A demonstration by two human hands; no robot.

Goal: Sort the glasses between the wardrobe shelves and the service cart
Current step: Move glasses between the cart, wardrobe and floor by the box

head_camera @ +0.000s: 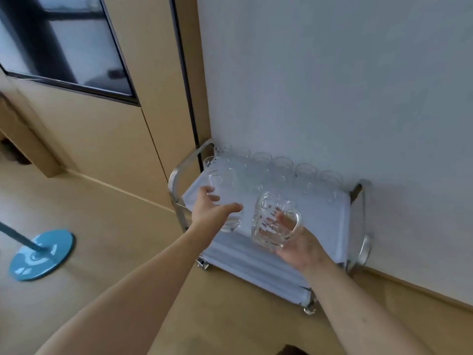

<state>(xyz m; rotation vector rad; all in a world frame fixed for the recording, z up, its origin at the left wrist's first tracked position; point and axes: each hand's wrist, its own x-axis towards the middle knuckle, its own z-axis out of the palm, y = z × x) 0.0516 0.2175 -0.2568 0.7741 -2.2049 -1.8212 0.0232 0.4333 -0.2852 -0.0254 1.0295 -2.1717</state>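
A steel service cart (179, 172) covered with a pale cloth stands against the white wall. A row of clear glasses (284, 165) lines its far edge. My left hand (208, 210) grips a tall clear glass (224, 185), held tilted over the cart's left end. My right hand (299, 243) holds a clear handled mug (268, 221) with a dimpled pattern, fingers through its handle, above the front of the cart. The wardrobe shelves are out of view.
A beige door with a dark window (64, 39) is left of the cart. On the tan floor at the left lies a round blue base (41, 254) with a pole. The white wall (332, 85) runs behind the cart.
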